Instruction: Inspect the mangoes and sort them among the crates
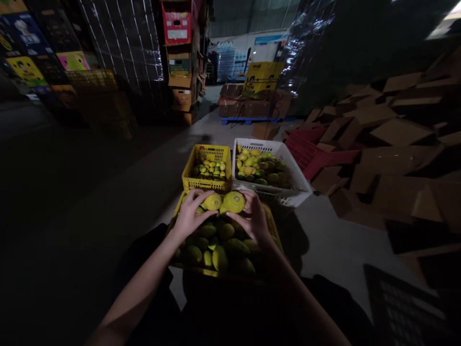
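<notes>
The forearms [139, 290] extend from the lower frame. At centre, the left hand [190, 214] grasps the small fruit [212, 202]; the right hand [255, 214] grasps the large fruit [235, 202], both above the near crate [209, 272]. Grip lightly at the sides to limit bruising. Print on the blue carton [26, 32], upper left, and red box [177, 24], top centre, is illegible.

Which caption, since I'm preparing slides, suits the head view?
Left hand holds a rounded yellowish fruit, right hand a larger one, above a yellow plastic crate of oval greenish fruit.

dim light, grey floor [327, 235], stacked cartons [179, 69]
</notes>
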Motion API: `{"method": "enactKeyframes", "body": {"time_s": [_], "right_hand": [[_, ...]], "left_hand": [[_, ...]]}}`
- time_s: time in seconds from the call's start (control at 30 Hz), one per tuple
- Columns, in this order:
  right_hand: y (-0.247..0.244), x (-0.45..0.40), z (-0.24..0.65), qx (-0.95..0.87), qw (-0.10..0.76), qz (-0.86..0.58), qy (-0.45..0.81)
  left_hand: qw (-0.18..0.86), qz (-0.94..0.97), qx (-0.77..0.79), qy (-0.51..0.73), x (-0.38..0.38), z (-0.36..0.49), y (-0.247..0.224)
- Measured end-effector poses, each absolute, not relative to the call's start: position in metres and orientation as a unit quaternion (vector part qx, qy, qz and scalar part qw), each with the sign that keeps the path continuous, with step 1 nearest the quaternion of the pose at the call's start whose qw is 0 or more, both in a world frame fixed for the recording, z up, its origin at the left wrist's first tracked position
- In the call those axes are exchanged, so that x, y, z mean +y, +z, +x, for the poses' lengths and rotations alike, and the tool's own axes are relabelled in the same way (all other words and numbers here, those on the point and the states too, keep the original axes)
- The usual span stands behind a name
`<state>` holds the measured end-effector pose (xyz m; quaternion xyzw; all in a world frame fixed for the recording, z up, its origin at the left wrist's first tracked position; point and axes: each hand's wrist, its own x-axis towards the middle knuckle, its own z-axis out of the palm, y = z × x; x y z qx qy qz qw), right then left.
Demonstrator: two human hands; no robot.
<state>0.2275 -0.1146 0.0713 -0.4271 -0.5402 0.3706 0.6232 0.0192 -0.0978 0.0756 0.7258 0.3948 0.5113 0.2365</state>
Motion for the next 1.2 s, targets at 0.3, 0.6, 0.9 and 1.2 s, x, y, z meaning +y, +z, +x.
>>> {"method": "enactKeyframes", "body": {"time_s": [0.3, 0.6, 0.9, 1.2], "right_hand": [[0.082, -0.123, 0.222, -0.453, 0.621, -0.408, 0.493], [0.077, -0.115, 0.227, -0.333, 0.584, -0.383, 0.634], [0.074, -0.126, 0.210, -0.348, 0.561, -0.381, 0.647], [0.070, -0.129, 0.201, -0.298, 0.590, -0.408, 0.629]], "left_hand": [[0.420, 0.576, 0.403, 0.574, -0.099, 0.028, 0.087], [0.695, 0.322, 0.376, 0.521, -0.090, 0.030, 0.078], [0.735, 0.328, 0.344, 0.484, -0.100, 0.049, 0.069], [0.753, 0.238, 0.364, 0.494, -0.102, 0.059, 0.059]]}}
